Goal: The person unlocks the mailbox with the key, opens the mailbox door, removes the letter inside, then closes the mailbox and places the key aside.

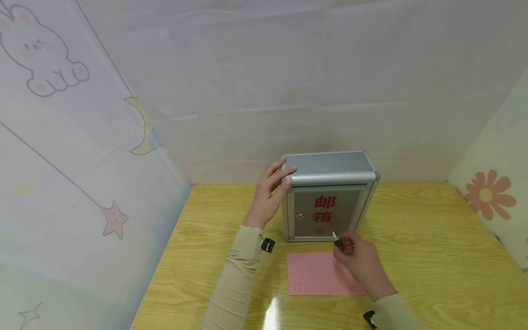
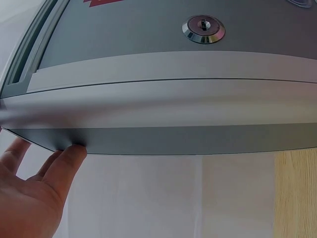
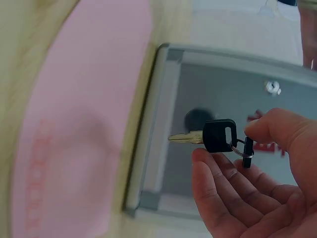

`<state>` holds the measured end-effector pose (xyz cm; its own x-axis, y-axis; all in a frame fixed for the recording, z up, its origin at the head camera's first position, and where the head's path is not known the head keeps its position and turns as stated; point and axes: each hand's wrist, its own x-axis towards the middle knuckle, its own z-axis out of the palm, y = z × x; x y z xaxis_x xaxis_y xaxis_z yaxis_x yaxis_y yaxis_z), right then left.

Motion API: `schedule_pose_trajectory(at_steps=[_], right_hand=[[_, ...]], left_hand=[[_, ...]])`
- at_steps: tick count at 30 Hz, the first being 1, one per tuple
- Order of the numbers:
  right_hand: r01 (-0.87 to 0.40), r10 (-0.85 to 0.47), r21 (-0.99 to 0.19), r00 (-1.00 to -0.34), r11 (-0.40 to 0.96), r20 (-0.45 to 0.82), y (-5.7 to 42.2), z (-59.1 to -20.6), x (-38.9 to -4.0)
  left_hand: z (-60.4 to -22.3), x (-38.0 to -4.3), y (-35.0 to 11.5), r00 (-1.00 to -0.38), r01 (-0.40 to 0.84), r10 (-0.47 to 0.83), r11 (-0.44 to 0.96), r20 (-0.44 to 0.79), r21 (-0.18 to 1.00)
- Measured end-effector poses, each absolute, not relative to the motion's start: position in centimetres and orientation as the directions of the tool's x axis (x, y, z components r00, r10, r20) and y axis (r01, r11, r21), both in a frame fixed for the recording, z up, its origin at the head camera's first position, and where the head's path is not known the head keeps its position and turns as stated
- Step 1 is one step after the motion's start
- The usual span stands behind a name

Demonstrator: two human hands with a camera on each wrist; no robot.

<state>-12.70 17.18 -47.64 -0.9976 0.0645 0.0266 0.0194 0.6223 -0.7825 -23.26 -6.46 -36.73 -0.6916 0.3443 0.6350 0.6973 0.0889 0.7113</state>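
Observation:
A grey metal mailbox (image 1: 326,165) with red characters on its front door stands upright on the table. My left hand (image 1: 268,192) rests at its upper left corner, fingers extended over the edge; the left wrist view shows fingertips (image 2: 74,149) against the side panel. Low in front of the door, my right hand (image 1: 359,259) holds a black-headed key (image 3: 220,136) by its ring. Thumb and fingers pinch a second black piece on that ring, seen edge-on. The key's blade points away from the fingers. A round lock (image 2: 203,29) with a keyhole sits on the door's left side.
A pink envelope (image 1: 311,275) lies flat on the wooden table (image 1: 206,256) in front of the mailbox, partly under the right hand in the head view. A pale wall covering (image 1: 247,91) rises behind, with printed side walls left and right.

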Motion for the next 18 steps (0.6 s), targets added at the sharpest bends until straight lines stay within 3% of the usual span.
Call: schedule_pose_trajectory(at_steps=[18], right_hand=[[0.229,0.227,-0.721,-0.969,0.654,-0.102,25.7,-51.3,-12.1]], left_hand=[[-36.5,-23.1,-6.4,-0.702,0.684,0.344,0.082,0.624,0.724]])
